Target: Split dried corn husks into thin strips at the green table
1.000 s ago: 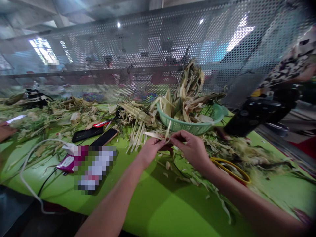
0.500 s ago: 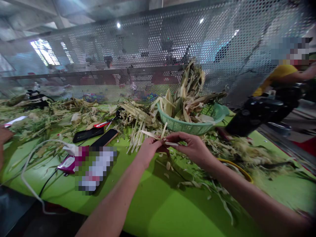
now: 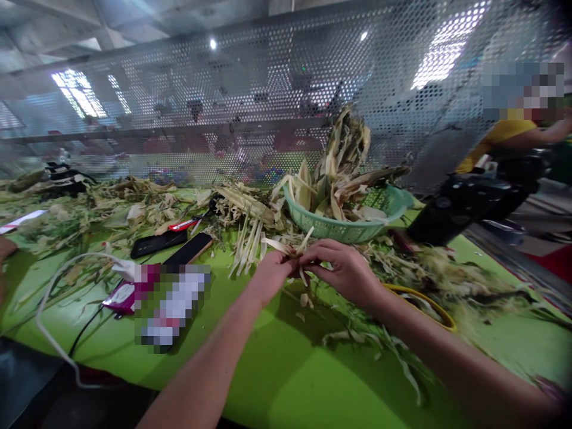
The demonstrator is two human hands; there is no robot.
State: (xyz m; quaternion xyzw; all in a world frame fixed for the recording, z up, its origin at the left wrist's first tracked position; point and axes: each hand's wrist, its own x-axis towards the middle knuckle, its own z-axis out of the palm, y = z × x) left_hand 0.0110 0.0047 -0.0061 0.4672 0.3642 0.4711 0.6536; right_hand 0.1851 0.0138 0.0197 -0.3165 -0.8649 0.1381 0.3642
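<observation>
Over the green table my left hand (image 3: 271, 275) pinches pale corn husk strips (image 3: 277, 245), whose ends stick out up and to the left. My right hand (image 3: 342, 265) meets it fingertip to fingertip, thumb and forefinger closed on the same strips. One strip end (image 3: 308, 237) points up between the hands, and another hangs just below the fingers. The exact crossing of the strips is hidden by my fingertips. Just behind my left hand lies a row of cut husk strips (image 3: 249, 245). Beyond my right hand stands a green plastic basket (image 3: 335, 229) heaped with dried corn husks (image 3: 342, 155).
Left of my arm lie two dark phones (image 3: 159, 243) (image 3: 192, 249), a purple packet (image 3: 123, 297), a white cable (image 3: 44, 316) and a red-handled cutter (image 3: 183, 225). A yellow ring (image 3: 447, 322) lies by my right forearm. Another person's hand (image 3: 6, 247) is at the left edge; a person in yellow (image 3: 513, 128) sits right.
The strips have turned between my fingers: the end under my right hand now hangs downward instead of lying sideways. My right fingers have drawn closer together over them.
</observation>
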